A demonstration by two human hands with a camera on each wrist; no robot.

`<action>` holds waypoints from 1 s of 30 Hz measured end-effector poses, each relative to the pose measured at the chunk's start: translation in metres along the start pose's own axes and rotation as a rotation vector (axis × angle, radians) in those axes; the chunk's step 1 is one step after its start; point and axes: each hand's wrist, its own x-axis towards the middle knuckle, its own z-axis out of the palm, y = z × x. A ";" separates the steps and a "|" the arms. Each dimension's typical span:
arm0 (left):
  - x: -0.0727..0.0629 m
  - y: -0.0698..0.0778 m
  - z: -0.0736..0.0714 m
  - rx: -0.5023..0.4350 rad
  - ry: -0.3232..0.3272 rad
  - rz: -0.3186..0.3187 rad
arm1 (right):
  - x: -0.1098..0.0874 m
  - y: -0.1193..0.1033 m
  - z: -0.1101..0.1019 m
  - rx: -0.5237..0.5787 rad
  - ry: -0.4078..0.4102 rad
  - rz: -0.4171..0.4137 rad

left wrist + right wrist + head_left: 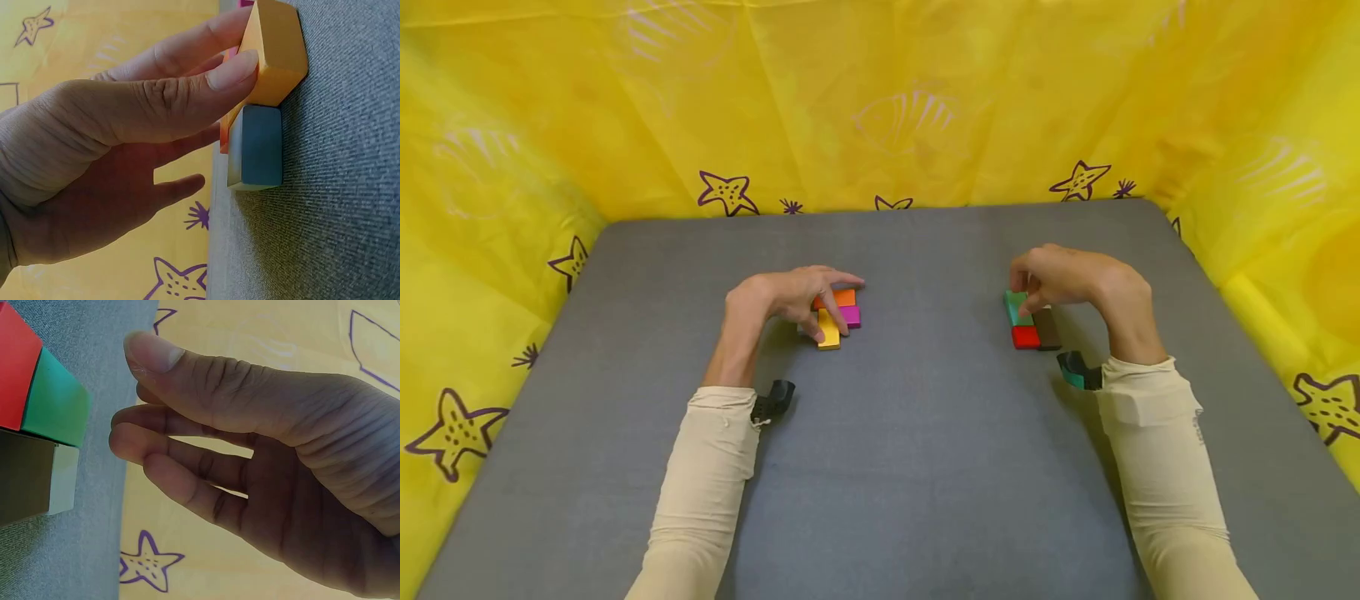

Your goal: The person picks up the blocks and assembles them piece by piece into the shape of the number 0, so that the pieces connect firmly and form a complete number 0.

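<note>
My left hand (793, 296) pinches a yellow block (829, 330) between thumb and a finger. Against it lie an orange block (845, 298) and a magenta block (851, 317). Mostly hidden under that hand in the head view, a block with a blue-grey side (262, 147) shows in the left wrist view beside the yellow one. My right hand (1060, 277) hovers over a second group, fingers loosely bent and apart from the blocks: a green block (1015, 307), a red block (1026, 337) and a dark brown block (1047, 330). A whitish face (64, 480) shows beside the brown.
Both groups lie on a grey cloth-covered table (910, 433), with bare cloth between them. Yellow curtains (910, 108) printed with starfish and shells stand along the back and both sides. Black devices (775, 400) are strapped at both wrists.
</note>
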 end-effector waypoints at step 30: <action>0.062 0.099 0.037 0.159 -0.006 0.070 | 0.001 -0.004 0.005 0.093 -0.240 0.034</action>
